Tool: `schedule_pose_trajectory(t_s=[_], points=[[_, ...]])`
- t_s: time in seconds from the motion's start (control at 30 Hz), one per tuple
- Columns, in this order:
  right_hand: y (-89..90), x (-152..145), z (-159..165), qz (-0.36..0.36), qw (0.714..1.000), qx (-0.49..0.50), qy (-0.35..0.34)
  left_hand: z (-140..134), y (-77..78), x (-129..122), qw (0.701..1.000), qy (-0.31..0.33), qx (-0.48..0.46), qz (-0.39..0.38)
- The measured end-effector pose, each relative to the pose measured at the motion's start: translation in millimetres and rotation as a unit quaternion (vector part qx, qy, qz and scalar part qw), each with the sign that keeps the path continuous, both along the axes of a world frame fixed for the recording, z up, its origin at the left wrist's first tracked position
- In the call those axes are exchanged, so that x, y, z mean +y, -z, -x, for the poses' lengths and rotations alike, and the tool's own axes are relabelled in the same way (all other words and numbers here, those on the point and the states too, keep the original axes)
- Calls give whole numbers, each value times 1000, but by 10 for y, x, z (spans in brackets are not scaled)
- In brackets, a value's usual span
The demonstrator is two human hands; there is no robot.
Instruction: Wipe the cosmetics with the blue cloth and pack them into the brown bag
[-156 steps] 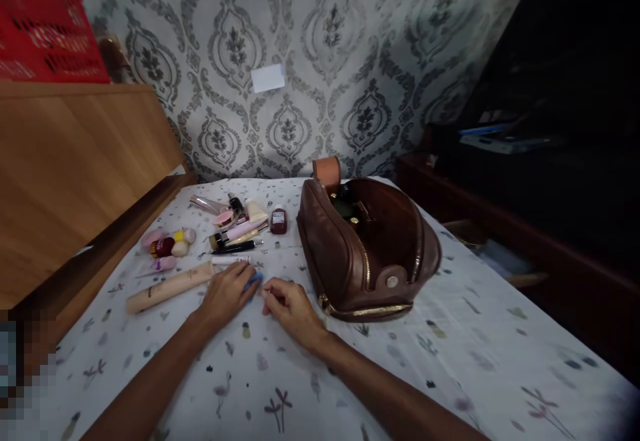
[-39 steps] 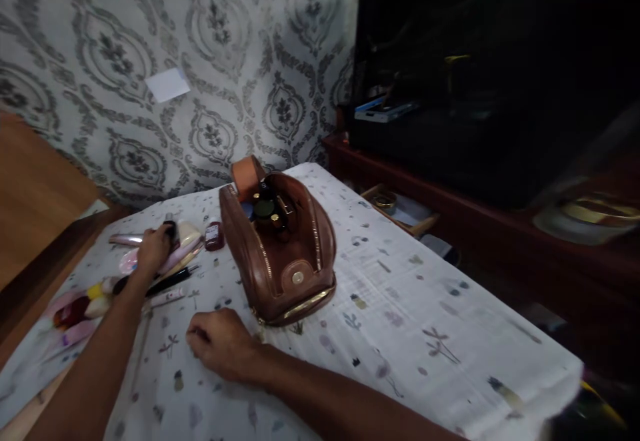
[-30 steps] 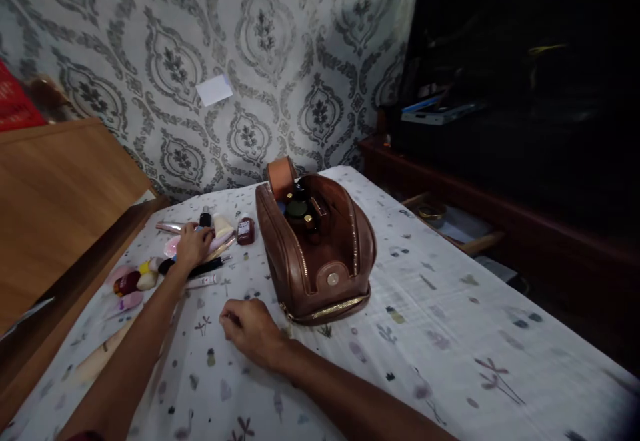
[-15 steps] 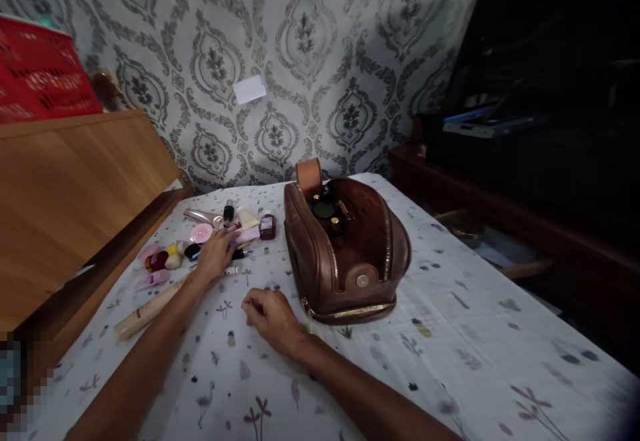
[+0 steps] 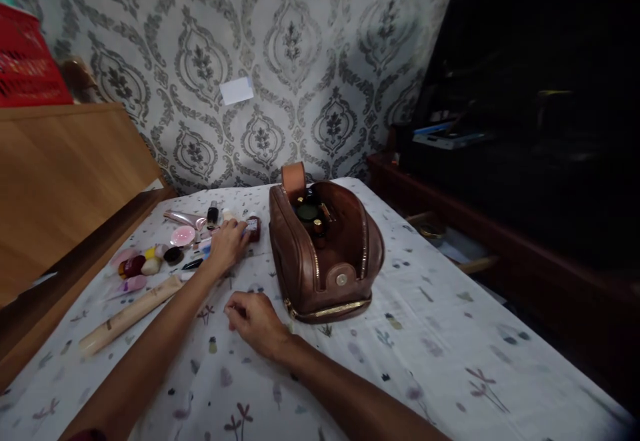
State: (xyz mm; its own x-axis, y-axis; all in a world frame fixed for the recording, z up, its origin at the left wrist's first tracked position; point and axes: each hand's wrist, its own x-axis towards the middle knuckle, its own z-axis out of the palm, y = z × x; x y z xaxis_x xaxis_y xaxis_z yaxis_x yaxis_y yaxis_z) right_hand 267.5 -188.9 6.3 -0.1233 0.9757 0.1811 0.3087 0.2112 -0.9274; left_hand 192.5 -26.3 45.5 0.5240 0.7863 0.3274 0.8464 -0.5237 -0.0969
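In the head view, the left hand [image 5: 229, 249] was reaching over small things on the worktop [image 5: 400, 361]. Its fingertips were at, or just beside, a dark red bottle [image 5: 253, 229], at two o'clock from that hand. I could not tell if it was grasping anything, because its back hid what was under it. A black bottle [image 5: 213, 215] stood at eleven o'clock from it, and a pink round case [image 5: 183, 236] lay at ten. The right hand [image 5: 257, 324] was loosely curled, with nothing showing in it. From there, an open brown bag [image 5: 327, 294] sat at one o'clock, with a few things inside, and a tan tube [image 5: 133, 315] lay at nine. It seemed to be the picking step, and the next move seemed to call for a soft pinch that didn't knock the other things.
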Motion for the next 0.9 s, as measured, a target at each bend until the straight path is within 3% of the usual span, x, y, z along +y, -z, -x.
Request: schedule_pose_trajectory(t_s=[0.13,0.23,0.5,0.67,0.9], points=[[8,7,-4,-5,1000,-24,4,-296,11,66,1000,-19,5,20],[5,20,-11,-8,999,-35,1,-373,26,92,999,-33,1,30],[27,53,-10,-3,1000,-6,-19,-169,42,-48,998,11,-18,51],[23,45,-11,-10,1000,9,-27,267,-67,-61,998,-33,-55,25],[2,26,-16,-13,999,12,-28,1437,-291,82,969,-232,-77,-24]])
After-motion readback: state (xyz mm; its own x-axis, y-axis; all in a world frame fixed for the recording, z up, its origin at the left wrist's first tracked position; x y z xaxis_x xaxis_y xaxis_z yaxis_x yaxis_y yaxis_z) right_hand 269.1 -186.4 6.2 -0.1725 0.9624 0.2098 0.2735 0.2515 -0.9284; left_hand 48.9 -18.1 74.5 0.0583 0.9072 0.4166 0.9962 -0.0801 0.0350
